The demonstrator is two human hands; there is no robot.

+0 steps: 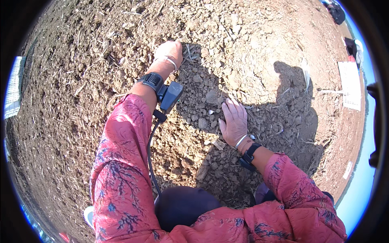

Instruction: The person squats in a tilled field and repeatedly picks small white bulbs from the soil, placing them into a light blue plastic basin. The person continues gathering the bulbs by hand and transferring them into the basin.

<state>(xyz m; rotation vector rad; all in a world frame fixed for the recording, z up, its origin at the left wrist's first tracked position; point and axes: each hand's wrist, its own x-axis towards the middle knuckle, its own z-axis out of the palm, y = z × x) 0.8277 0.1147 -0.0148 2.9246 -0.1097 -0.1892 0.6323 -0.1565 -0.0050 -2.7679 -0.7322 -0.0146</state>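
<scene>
My left hand (169,54) is curled low over clumpy brown soil (100,60), its back towards me. The fingers are hidden, so whether they hold anything does not show. A strap on that wrist carries a grey box-shaped device (172,97) with a black cable. Lower and to the right, my right hand (234,123) lies palm down on shaded soil, fingers stretched forward and thumb apart. Just left of its fingers rests a small whitish piece (211,112), possibly a garlic clove. Another pale piece (207,142) lies nearer my knee (185,206).
Dry straw (219,144) and clods (211,96) litter the ground. At the right stands a white panel (351,86) bearing marks; a white sheet (14,88) shows at the left rim. Dark objects (335,12) sit at the upper right. A white rounded edge (89,216) shows beside my left sleeve.
</scene>
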